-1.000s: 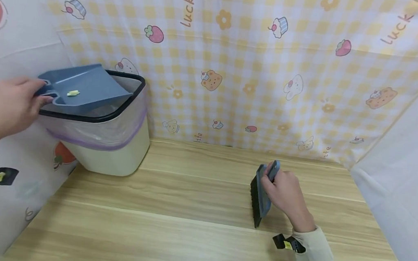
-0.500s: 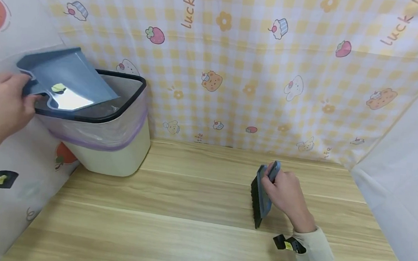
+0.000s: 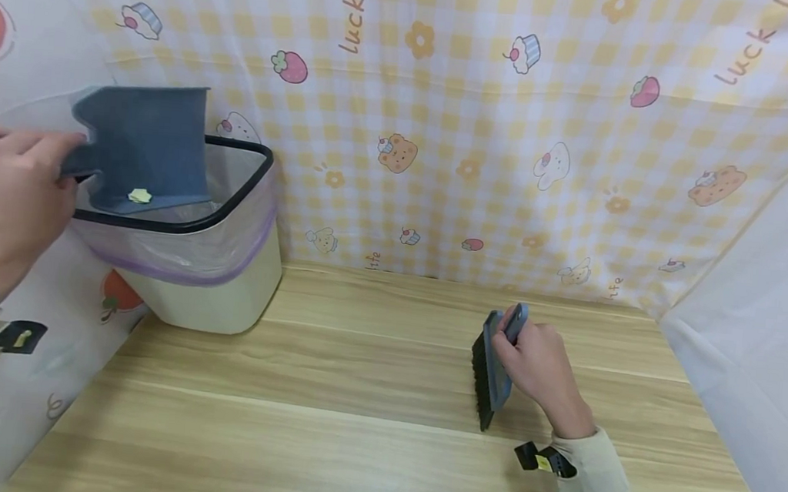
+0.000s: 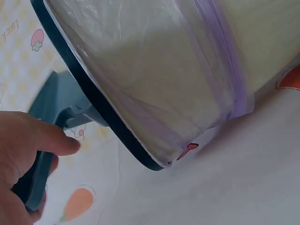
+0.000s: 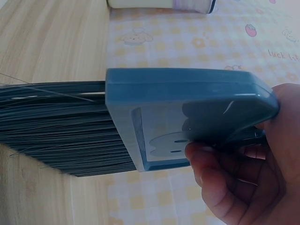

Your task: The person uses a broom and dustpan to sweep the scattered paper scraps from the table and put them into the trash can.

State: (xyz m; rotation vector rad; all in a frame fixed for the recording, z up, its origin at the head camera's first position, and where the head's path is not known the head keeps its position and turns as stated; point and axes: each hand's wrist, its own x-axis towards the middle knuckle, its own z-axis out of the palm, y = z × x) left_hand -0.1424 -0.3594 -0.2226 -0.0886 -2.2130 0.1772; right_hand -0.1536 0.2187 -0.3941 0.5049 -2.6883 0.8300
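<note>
My left hand point(image 3: 11, 208) grips the handle of a blue-grey dustpan point(image 3: 152, 138), which is tipped on its side over the open mouth of a lined trash bin point(image 3: 224, 290). A small pale yellow-green scrap point(image 3: 139, 196) lies near the pan's lower side wall. In the left wrist view the fingers curl round the dustpan handle point(image 4: 35, 187), and the bin hides part of the pan. Over on the right, my right hand point(image 3: 540, 366) holds a blue-grey hand brush point(image 3: 498, 370) by its handle. Its dark bristles point(image 5: 56, 126) point left, with their lower end at the tabletop.
The bin has a black rim point(image 3: 230, 214) and a clear liner with a purple band point(image 3: 225, 273). It stands at the back left of the wooden table point(image 3: 354, 397). Behind hangs a checked cloth point(image 3: 445, 126), and white cloth point(image 3: 763, 321) closes off the right side.
The dustpan first shifted left with its back end lifting, then rolled onto its side over the bin. The scrap slid toward the lower wall. My right hand and the brush stayed put.
</note>
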